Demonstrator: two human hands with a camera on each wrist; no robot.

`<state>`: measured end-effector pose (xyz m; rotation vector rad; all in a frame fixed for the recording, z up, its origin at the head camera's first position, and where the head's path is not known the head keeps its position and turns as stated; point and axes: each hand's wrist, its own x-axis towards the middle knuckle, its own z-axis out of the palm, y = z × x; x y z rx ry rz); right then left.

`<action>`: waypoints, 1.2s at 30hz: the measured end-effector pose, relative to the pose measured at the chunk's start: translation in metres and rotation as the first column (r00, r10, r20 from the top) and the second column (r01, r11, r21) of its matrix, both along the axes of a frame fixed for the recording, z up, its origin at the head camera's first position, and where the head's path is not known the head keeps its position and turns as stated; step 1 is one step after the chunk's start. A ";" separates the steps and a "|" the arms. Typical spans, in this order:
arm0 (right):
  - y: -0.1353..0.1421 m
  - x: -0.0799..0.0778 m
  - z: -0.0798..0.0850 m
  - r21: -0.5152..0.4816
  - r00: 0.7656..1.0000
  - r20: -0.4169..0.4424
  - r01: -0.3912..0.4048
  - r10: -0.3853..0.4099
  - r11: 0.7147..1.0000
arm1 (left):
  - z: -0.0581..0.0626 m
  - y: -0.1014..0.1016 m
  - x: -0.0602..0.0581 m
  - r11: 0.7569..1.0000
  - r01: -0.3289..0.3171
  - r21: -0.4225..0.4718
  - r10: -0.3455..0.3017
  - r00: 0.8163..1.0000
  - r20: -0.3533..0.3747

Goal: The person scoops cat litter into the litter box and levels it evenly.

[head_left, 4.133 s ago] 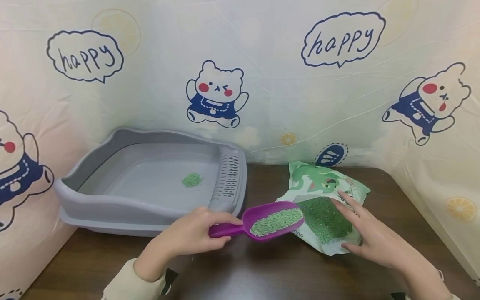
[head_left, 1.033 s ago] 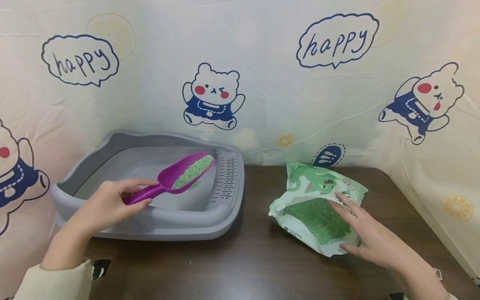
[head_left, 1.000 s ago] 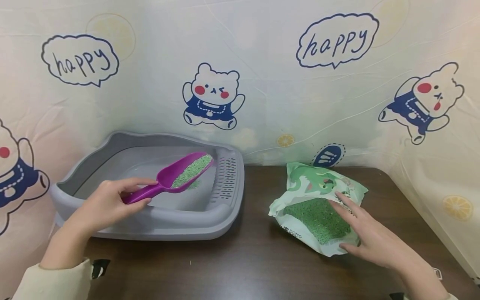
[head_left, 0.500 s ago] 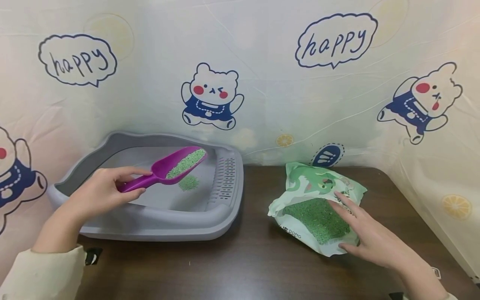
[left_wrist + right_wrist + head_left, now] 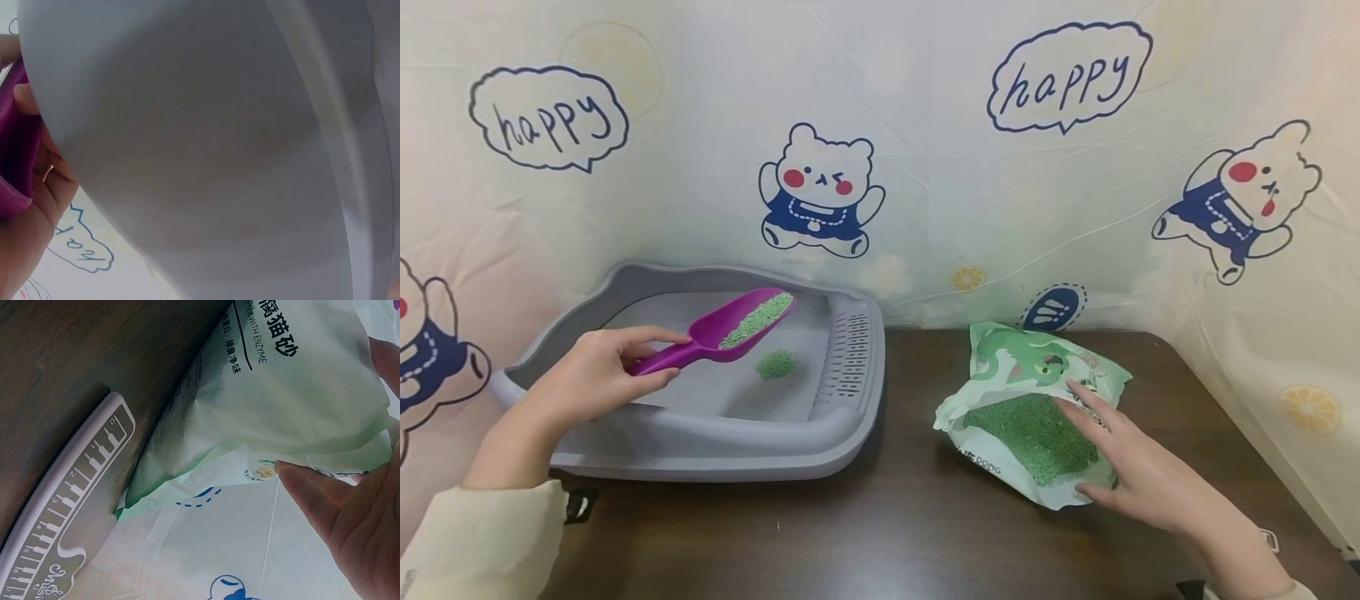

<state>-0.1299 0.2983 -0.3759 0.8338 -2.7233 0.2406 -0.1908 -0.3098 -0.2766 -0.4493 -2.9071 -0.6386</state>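
Note:
My left hand (image 5: pixel 591 371) grips the handle of a purple scoop (image 5: pixel 703 333) filled with green litter pellets. The scoop is held over the grey litter box (image 5: pixel 737 446), tilted up toward its far right. On the box floor lies a small pile of green pellets (image 5: pixel 775 364). In the left wrist view the scoop (image 5: pixel 19 150) shows at the left edge beside the box wall. My right hand (image 5: pixel 1150 467) rests at the right side of the torn-open cat litter bag (image 5: pixel 1037 367), fingers spread along its edge. Green pellets show inside the bag's opening.
A dark wooden table (image 5: pixel 850 542) carries the box on the left and the bag on the right. Beside the bag lies a pale ruler (image 5: pixel 62 512) with piano-key markings. Bear-printed cloth (image 5: pixel 925 167) hangs behind and at both sides.
The left hand has carried the loaded scoop from beside the bag to over the box, then slightly left and up. The pile in the box shows again. The right hand stays at the bag.

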 end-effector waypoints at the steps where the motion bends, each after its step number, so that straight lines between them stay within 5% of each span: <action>1: 0.000 0.000 0.000 -0.001 1.000 0.003 0.000 0.000 1.000 | 0.000 -0.001 -0.001 1.000 -0.003 -0.003 0.003 1.000 0.002; 36: 0.000 0.000 -0.001 0.005 1.000 0.015 0.012 -0.012 1.000 | -0.008 -0.012 -0.030 0.998 0.007 -0.061 0.002 0.989 0.150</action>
